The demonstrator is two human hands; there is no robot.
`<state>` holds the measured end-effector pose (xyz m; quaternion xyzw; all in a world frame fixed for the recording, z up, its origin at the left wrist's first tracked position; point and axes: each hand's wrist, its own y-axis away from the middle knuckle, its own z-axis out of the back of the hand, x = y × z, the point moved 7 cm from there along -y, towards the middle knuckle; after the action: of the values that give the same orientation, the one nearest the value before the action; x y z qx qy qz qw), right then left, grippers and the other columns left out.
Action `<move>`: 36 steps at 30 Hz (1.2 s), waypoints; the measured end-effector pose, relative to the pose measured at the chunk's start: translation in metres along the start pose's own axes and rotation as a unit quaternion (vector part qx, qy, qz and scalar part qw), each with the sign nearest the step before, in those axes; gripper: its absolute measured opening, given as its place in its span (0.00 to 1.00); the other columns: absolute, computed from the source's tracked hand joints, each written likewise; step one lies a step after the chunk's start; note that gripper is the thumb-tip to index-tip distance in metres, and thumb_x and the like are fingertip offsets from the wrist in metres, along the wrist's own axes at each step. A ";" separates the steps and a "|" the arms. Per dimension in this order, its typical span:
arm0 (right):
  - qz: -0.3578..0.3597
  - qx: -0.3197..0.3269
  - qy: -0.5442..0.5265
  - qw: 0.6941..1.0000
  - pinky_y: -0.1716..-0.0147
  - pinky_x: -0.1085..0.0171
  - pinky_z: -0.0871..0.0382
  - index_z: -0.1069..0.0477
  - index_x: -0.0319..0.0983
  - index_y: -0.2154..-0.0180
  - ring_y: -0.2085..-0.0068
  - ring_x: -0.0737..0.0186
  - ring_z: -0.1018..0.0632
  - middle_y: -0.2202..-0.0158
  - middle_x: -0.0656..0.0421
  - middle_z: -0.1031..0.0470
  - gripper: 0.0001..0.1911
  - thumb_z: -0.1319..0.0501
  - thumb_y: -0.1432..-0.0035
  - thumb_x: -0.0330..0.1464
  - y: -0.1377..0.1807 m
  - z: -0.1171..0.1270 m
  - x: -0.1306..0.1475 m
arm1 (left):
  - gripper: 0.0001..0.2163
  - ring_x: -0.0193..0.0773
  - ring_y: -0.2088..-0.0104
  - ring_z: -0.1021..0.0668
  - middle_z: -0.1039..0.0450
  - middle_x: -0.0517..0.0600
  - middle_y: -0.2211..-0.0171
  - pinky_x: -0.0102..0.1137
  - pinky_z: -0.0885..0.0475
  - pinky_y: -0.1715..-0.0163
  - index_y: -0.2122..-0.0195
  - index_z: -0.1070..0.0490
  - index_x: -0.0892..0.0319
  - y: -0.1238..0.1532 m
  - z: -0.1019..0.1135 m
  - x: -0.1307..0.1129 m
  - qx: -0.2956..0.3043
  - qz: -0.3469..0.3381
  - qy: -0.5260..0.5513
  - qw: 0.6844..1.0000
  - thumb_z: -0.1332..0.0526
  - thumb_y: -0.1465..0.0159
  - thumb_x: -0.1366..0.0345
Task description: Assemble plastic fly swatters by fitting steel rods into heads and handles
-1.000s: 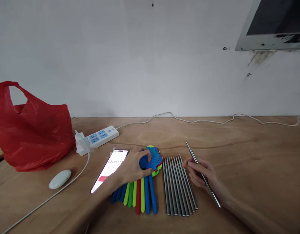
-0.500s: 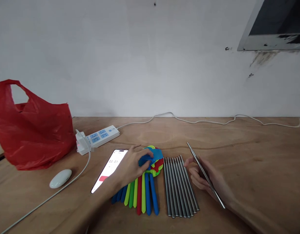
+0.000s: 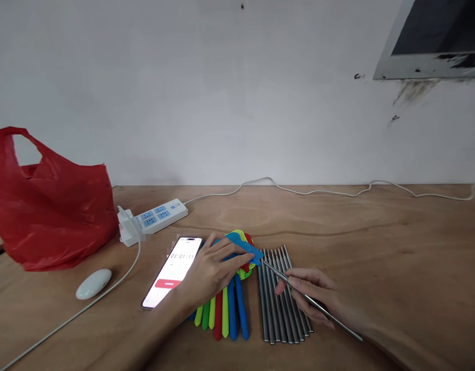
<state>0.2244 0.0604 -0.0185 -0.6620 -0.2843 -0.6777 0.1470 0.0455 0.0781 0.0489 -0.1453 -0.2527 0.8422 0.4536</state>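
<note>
Pinching blue mesh with left hand, grasping 1 metal rod with right hand (at or near the mesh).

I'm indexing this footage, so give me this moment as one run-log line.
Left hand: holds blue piece | Right hand: holds metal rod, tip at piece's narrow end, contact unclear | Table: other rods beside coloured handles
</note>
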 end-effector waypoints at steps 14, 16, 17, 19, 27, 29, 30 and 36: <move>-0.027 -0.012 0.047 0.998 0.89 0.72 0.53 0.24 0.35 0.58 0.90 0.75 0.47 0.89 0.71 0.42 0.30 0.46 0.37 0.55 -0.001 0.007 -0.012 | 0.11 0.40 0.64 0.26 0.23 0.53 0.63 0.36 0.32 0.62 0.49 0.29 0.63 0.005 0.005 -0.016 -0.088 -0.097 -0.071 0.989 0.47 0.27 0.74; -0.030 -0.007 0.048 0.998 0.89 0.72 0.53 0.23 0.35 0.58 0.90 0.75 0.46 0.89 0.71 0.42 0.30 0.46 0.36 0.54 -0.001 0.008 -0.013 | 0.11 0.40 0.63 0.27 0.23 0.52 0.64 0.36 0.31 0.62 0.49 0.29 0.64 0.005 0.007 -0.019 -0.090 -0.116 -0.090 0.985 0.49 0.26 0.75; -0.033 -0.003 0.048 0.998 0.89 0.72 0.53 0.23 0.35 0.57 0.90 0.75 0.46 0.88 0.70 0.42 0.30 0.46 0.36 0.54 -0.001 0.007 -0.014 | 0.12 0.40 0.63 0.27 0.23 0.52 0.64 0.36 0.31 0.62 0.49 0.29 0.64 0.006 0.007 -0.021 -0.088 -0.127 -0.099 0.983 0.50 0.26 0.75; -0.033 0.005 0.043 0.999 0.89 0.72 0.54 0.22 0.35 0.57 0.90 0.75 0.46 0.88 0.70 0.41 0.29 0.46 0.35 0.54 -0.001 0.006 -0.016 | 0.12 0.41 0.64 0.27 0.23 0.51 0.64 0.37 0.30 0.62 0.49 0.29 0.65 0.006 0.007 -0.026 -0.081 -0.145 -0.113 0.980 0.50 0.27 0.76; -0.002 0.006 0.006 1.000 0.88 0.71 0.55 0.22 0.34 0.56 0.90 0.75 0.47 0.89 0.71 0.42 0.29 0.46 0.34 0.52 -0.003 -0.008 -0.015 | 0.12 0.40 0.66 0.27 0.24 0.51 0.65 0.36 0.30 0.67 0.49 0.29 0.66 0.010 0.005 -0.032 -0.096 -0.156 -0.092 0.979 0.48 0.28 0.78; 0.006 0.000 -0.008 1.000 0.87 0.71 0.54 0.21 0.34 0.57 0.89 0.76 0.48 0.89 0.71 0.42 0.28 0.45 0.35 0.52 -0.003 -0.010 -0.015 | 0.12 0.40 0.66 0.26 0.24 0.51 0.65 0.36 0.31 0.67 0.49 0.29 0.66 0.011 0.004 -0.031 -0.099 -0.156 -0.082 0.979 0.47 0.29 0.78; 0.006 -0.002 -0.014 1.000 0.87 0.71 0.54 0.21 0.34 0.58 0.89 0.76 0.48 0.89 0.71 0.43 0.28 0.45 0.35 0.52 -0.003 -0.011 -0.016 | 0.12 0.40 0.66 0.26 0.24 0.51 0.65 0.36 0.31 0.67 0.49 0.29 0.66 0.011 0.004 -0.031 -0.102 -0.155 -0.077 0.980 0.47 0.29 0.78; -0.004 -0.007 -0.060 0.998 0.89 0.72 0.55 0.23 0.34 0.61 0.90 0.76 0.48 0.90 0.72 0.43 0.25 0.41 0.37 0.51 -0.007 -0.007 -0.021 | 0.13 0.41 0.64 0.25 0.23 0.51 0.62 0.37 0.30 0.63 0.48 0.29 0.63 0.007 0.003 -0.030 -0.097 -0.128 -0.085 0.983 0.44 0.31 0.78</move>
<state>0.2165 0.0582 -0.0404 -0.7016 -0.2906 -0.6391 0.1218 0.0554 0.0489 0.0478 -0.0830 -0.3871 0.7582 0.5181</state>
